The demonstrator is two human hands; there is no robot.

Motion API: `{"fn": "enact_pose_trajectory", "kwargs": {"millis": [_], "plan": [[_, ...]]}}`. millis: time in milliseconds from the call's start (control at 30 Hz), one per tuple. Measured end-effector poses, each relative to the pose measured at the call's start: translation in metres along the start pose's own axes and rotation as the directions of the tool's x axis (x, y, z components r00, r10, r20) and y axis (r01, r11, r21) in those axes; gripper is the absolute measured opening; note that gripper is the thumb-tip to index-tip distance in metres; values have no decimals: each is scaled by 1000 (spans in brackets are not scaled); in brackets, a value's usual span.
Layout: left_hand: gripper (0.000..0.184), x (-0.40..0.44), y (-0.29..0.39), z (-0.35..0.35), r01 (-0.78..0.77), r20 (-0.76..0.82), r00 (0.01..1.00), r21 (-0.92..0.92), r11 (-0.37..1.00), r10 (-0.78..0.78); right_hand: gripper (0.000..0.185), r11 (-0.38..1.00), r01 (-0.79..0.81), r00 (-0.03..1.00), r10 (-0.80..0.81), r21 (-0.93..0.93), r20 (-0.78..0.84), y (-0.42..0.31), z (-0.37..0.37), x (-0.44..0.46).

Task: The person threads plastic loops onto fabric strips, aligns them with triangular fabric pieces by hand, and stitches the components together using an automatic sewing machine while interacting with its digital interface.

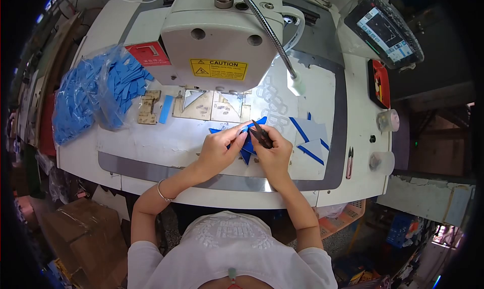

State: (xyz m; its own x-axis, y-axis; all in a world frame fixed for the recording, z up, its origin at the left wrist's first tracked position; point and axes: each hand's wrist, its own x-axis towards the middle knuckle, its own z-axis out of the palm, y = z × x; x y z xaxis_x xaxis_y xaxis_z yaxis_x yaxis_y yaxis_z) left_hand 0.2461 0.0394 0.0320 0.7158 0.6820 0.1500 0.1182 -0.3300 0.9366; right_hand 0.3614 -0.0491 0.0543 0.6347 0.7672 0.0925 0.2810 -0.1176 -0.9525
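My left hand (220,149) pinches a blue piece (261,121), flat and narrow, in front of the sewing machine. In my right hand (276,154) are dark thread snips (260,135), their tips up against the blue piece. Whether the blades are closed on a thread is too small to tell. More blue pieces (245,157) lie on the table under both hands, partly hidden by the fingers. Right of my right hand, grey pieces with blue edges (315,140) lie overlapping.
The sewing machine head (212,42) overhangs the work area, with a bendable lamp (296,82) beside it. Wood-coloured templates (201,107) sit beneath. A plastic bag of blue strips (91,97) stands left. Red-handled snips (349,165), a red tray (379,82) and a screen (385,32) are right.
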Motion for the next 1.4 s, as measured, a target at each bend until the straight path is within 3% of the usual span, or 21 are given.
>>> {"fn": "enact_pose_trajectory", "kwargs": {"millis": [133, 167, 233, 367, 433, 467, 500, 533, 567, 600, 667, 700, 833, 933, 1000, 1033, 1067, 1100, 1200, 1300, 1400], "plan": [[27, 1, 0, 2, -129, -54, 990, 60, 990, 132, 15, 999, -48, 998, 49, -11, 35, -1, 1, 1], [27, 1, 0, 1, -138, -53, 989, 62, 988, 142, 13, 985, -138, 987, 128, 103, 97, -2, 0, 3], [26, 2, -1, -1, 38, 63, 997, -50, 998, -35, 10, 895, -325, 935, 255, 307, 245, -2, -6, 8], [27, 5, -7, -7, 290, 252, 943, -299, 909, -218, 8, 900, -257, 962, 203, 352, 181, -8, -26, 13], [25, 10, -1, -12, 308, 262, 940, -370, 876, -220, 13, 984, -27, 994, 45, 173, -101, 21, -47, 21], [24, 12, 2, -15, 315, 264, 939, -406, 858, -220, 19, 999, 41, 967, -49, -35, -252, 27, -65, 27], [22, 13, 3, -17, 314, 221, 944, -378, 871, -245, 24, 950, -157, 923, 44, -270, -382, 16, -89, 31], [20, 14, 3, -19, 315, 175, 947, -350, 882, -269, 26, 929, -74, 868, -119, -363, -483, 39, -116, 37], [18, 15, 4, -21, 315, 127, 949, -323, 893, -289, 30, 850, -138, 803, -205, -509, -560, 70, -149, 41], [15, 16, 5, -24, 178, 37, 984, -237, 955, -174, 32, 788, -245, 774, -192, -565, -604, 81, -178, 38], [13, 18, 6, -30, -90, -98, 991, -21, 996, 88, 35, 519, -455, 822, -68, -724, -565, 109, -235, 26], [21, 17, 0, -31, -191, -123, 972, 99, 977, 203, 35, 413, -467, 845, -53, -782, -533, 129, -259, 22], [22, 17, -4, -40, -421, 5, 879, 475, 773, 476, 33, 294, -482, 855, -49, -825, -517, 143, -279, 18], [23, 18, -6, -40, -464, 86, 850, 589, 662, 520, 30, 134, -263, 799, -525, -955, -293, 109, -244, 26], [22, 15, -11, -34, -474, 115, 844, 618, 627, 525, 28, 728, -186, 886, -166, -660, -434, 60, -174, 27], [21, 14, -12, -31, -457, 134, 857, 645, 612, 498, 27, 888, -153, 952, 16, -434, -305, 57, -147, 22], [20, 13, -11, -27, -442, 154, 868, 671, 595, 471, 28, 904, -300, 954, 295, -305, -63, 22, -111, 22], [19, 12, -10, -22, -428, 171, 879, 695, 577, 445, 30, 986, -146, 972, 158, -81, 173, 43, -80, 17], [16, 5, -2, -9, -370, 176, 911, 749, 550, 373, 35, 896, -437, 809, 352, 81, 470, 15, -13, 25], [19, 3, 1, -12, -347, 129, 913, 743, 572, 387, 35, 925, -337, 833, 206, 174, 514, 24, 14, 48], [26, 7, -4, -21, -358, 87, 907, 672, 648, 411, 32, 961, -264, 814, 176, 83, 554, 35, 17, 76]]}}
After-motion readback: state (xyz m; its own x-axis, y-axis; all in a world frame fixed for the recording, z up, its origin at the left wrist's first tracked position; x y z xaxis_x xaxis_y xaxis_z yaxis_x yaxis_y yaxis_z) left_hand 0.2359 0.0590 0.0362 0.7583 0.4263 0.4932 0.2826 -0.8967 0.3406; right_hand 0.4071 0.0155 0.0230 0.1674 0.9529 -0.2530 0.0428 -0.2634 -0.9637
